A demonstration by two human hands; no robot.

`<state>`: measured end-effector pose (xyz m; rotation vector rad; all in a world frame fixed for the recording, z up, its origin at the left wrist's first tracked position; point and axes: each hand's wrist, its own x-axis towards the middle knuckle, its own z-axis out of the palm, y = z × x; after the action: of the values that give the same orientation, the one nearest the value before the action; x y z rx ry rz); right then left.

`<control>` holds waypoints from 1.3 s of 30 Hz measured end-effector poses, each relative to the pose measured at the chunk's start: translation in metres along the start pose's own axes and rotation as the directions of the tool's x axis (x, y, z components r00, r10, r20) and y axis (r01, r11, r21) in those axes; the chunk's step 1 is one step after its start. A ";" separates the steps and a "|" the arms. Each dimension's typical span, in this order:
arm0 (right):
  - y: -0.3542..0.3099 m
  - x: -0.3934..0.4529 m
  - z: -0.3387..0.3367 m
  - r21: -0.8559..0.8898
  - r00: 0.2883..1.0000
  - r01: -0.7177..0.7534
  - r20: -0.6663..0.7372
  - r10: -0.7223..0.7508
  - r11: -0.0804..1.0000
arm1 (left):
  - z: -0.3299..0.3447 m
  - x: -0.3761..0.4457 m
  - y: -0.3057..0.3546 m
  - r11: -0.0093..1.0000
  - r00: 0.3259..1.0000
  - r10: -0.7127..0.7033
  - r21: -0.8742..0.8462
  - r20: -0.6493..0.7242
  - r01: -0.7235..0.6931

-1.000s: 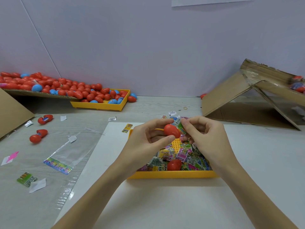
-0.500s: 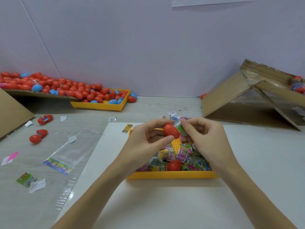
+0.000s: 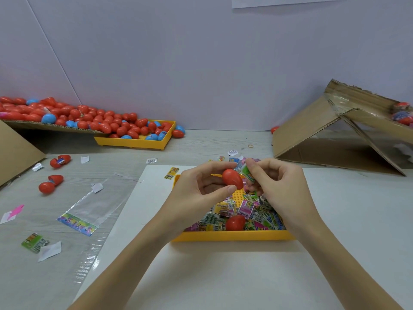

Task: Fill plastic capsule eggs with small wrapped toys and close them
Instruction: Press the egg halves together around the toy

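Since a second ago I am seeing the right hand point(image 3: 281, 186) working its pinched green foil-wrapped toy packet point(image 3: 248, 173) closer against the red plastic capsule egg point(image 3: 232, 182) the left hand point(image 3: 201, 191) is pinching above the yellow plastic tray point(image 3: 232, 236); I am fearing the crumpled wrapper is snagging the rim, blocking closure.

Both forearms come up from the bottom edge and converge toward the middle, bare to the wrist. The left hand point(image 3: 201, 189) is turned with its palm facing right — thumb below, index finger arched over the top, the two pinching a red capsule egg point(image 3: 232, 181) between their tips, while the remaining fingers curl loosely behind. The right hand point(image 3: 281, 189) meets it from the other side, back of the hand toward the camera, knuckles bent; its thumb and forefinger pinch a small green wrapped toy point(image 3: 248, 173) that touches the egg's right side. The two hands' fingertips are nearly touching.
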<state>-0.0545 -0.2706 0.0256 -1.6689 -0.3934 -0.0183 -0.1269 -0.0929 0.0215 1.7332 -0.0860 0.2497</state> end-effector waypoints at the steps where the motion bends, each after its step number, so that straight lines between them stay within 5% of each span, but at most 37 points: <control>1: 0.000 0.000 0.000 0.002 1.000 -0.001 0.000 0.001 1.000 | 0.000 0.000 0.000 1.000 1.000 0.000 -0.002 0.002 0.000; 29: -0.009 0.000 0.002 0.033 0.996 0.008 0.090 -0.011 0.999 | -0.003 0.003 0.002 0.981 0.997 -0.057 -0.186 -0.054 0.046; 39: -0.008 -0.002 -0.003 -0.036 0.970 -0.070 0.233 0.077 0.997 | -0.001 0.001 -0.001 0.994 0.992 0.066 0.094 -0.112 -0.055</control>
<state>-0.0576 -0.2733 0.0328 -1.7174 -0.5102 0.2313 -0.1262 -0.0915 0.0213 1.8042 -0.0436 0.4030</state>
